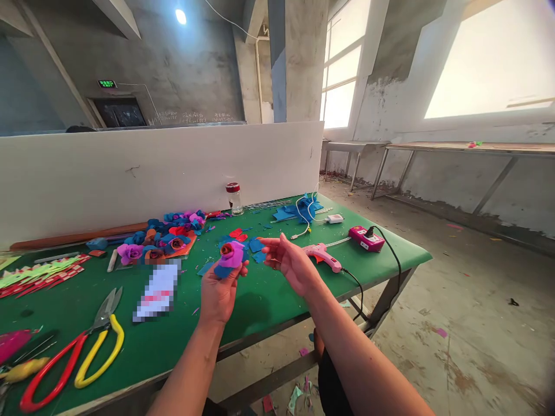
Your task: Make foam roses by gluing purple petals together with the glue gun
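Observation:
Over the green table, my left hand (220,293) holds a paper flower (231,257) with purple and blue petals and a reddish centre. Its fingers are wrapped round the flower's base. To the right, my right hand (291,263) is apart from the flower, palm turned inward, its fingers spread with nothing between them. Just beyond that hand lies a pink glue gun (324,255). Blue paper petals (255,245) and red ones (238,234) lie behind the hands. A pile of finished-looking paper flowers (177,244) sits to the left.
Large scissors (104,316) with red and yellow handles lie at the front left. A jar (235,199) stands by the white panel (165,170). A pink power box (365,238) with cables is near the table's right edge. Green and red paper strips (41,274) lie far left.

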`<state>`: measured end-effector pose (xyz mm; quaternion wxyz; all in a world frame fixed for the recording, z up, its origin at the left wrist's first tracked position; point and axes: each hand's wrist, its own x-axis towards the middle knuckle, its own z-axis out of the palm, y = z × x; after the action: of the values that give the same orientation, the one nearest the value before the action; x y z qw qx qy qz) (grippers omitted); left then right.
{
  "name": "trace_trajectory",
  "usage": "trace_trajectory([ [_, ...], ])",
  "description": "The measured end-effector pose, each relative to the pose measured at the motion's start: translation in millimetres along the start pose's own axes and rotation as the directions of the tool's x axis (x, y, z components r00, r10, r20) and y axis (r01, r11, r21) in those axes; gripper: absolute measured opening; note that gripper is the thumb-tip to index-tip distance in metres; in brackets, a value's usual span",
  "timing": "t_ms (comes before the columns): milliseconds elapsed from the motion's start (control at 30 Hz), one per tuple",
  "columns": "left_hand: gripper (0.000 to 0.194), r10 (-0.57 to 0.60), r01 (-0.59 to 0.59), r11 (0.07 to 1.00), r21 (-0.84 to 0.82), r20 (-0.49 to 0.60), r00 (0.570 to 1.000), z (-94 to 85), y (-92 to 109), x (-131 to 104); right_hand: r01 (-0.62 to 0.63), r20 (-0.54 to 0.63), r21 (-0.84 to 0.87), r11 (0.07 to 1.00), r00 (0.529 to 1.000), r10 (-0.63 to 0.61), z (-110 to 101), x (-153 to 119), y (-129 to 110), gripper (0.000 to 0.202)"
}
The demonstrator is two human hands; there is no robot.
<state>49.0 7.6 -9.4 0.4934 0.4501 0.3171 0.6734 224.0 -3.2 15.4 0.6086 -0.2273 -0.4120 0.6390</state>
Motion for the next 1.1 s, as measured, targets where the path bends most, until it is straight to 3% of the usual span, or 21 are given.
trace_trajectory([
  [133, 0.027, -0.05, 0.039, 0.991, -0.126, -0.08, 0.996, 1.8, 5.5, 4.5, 0.001, -0.078, -0.155, 0.988, 0.997, -0.013, -2.8, -2.0, 2.5, 0.047],
  [233, 0.028, -0.059, 0.046, 0.987, -0.157, -0.082, 0.995, 1.9, 7.7, 6.1, 0.089, -0.095, -0.332, 0.939, 0.987, -0.127, -10.1, -1.8, 0.0, 0.043],
  [367, 0.029, -0.05, 0.034, 0.984, -0.175, -0.09, 0.995, -0.7, 5.4, 9.9, 0.197, -0.148, -0.637, 0.745, 0.917, -0.369, -46.6, -1.7, -28.1, 0.035],
  [467, 0.026, -0.046, 0.032, 0.985, -0.167, -0.082, 0.996, -4.4, 3.4, 13.8, 0.024, -0.19, -0.906, 0.423, 0.869, -0.457, -87.9, -11.8, -56.0, 0.032],
  [533, 0.026, -0.052, 0.038, 0.985, -0.17, -0.079, 0.995, -7.1, 3.2, 15.6, -0.171, -0.249, -0.959, 0.225, 0.889, -0.385, -111.5, -22.1, -66.5, 0.033],
  [633, 0.024, -0.054, 0.041, 0.984, -0.176, -0.069, 0.996, -10.7, 4.4, 16.5, -0.353, -0.366, -0.93, 0.099, 0.897, -0.246, -133.8, -32.5, -64.0, 0.038],
  [733, 0.023, -0.047, 0.035, 0.983, -0.18, -0.062, 0.997, -12.3, 5.3, 16.5, -0.379, -0.394, -0.919, 0.111, 0.898, -0.197, -143.0, -31.7, -49.8, 0.036],
  [900, 0.027, -0.054, 0.039, 0.976, -0.214, -0.065, 0.996, -11.4, 3.7, 16.2, -0.33, -0.373, -0.924, 0.194, 0.893, -0.253, -145.7, -24.7, -41.4, 0.037],
  [1033, 0.029, -0.097, 0.074, 0.965, -0.251, -0.082, 0.992, -11.9, 1.2, 16.6, -0.285, -0.394, -0.894, 0.346, 0.868, -0.302, -135.9, -27.1, -47.5, 0.035],
  [1100, 0.029, -0.116, 0.088, 0.956, -0.28, -0.085, 0.99, -13.0, -0.1, 17.3, -0.219, -0.402, -0.847, 0.484, 0.86, -0.313, -123.1, -28.5, -48.5, 0.034],
])
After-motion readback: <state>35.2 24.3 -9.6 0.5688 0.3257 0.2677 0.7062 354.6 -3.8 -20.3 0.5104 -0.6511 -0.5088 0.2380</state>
